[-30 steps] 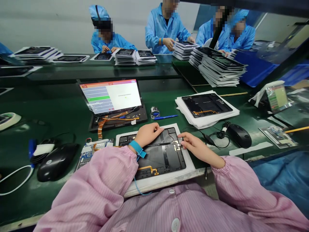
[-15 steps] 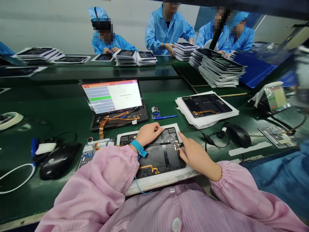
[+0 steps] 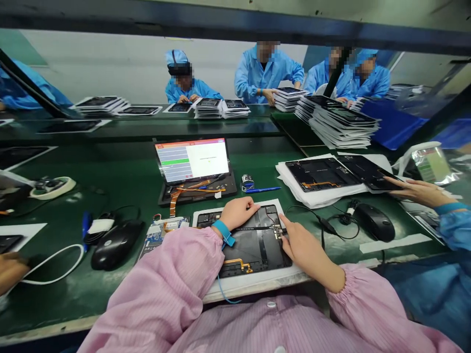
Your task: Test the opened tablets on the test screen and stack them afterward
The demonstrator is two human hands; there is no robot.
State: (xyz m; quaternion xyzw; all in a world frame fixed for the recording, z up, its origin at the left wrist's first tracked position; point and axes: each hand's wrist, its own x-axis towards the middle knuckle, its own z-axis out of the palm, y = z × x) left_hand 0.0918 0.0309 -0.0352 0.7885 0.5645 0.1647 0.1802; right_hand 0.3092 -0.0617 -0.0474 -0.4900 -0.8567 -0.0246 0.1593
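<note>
An opened tablet (image 3: 241, 245) with its inside bared lies on white sheets in front of me. My left hand (image 3: 238, 214), a blue strap round its wrist, rests across the tablet's upper part with its fingers bent and pressed together; their tips are mostly hidden. At the tablet's right edge, the index finger and thumb of my right hand (image 3: 303, 245) close in by a small connector board (image 3: 277, 232). A black cable (image 3: 305, 210) runs in behind that hand, and what the fingers grip is hidden. An orange flex cable (image 3: 239, 264) lies low inside the tablet.
Behind stands a lit screen (image 3: 206, 159) on a black case, beside a blue pen (image 3: 267, 189). Black mice (image 3: 117, 245) lie left and right. Another opened tablet (image 3: 320, 174) lies on sheets. A co-worker's hand (image 3: 423, 192) is at the right; stacked tablets (image 3: 342, 125) stand behind.
The view has tilted up and turned left. A co-worker's hand has come in at the right with a dark panel beside the other tablet; another hand shows at far left. My hands stay in place.
</note>
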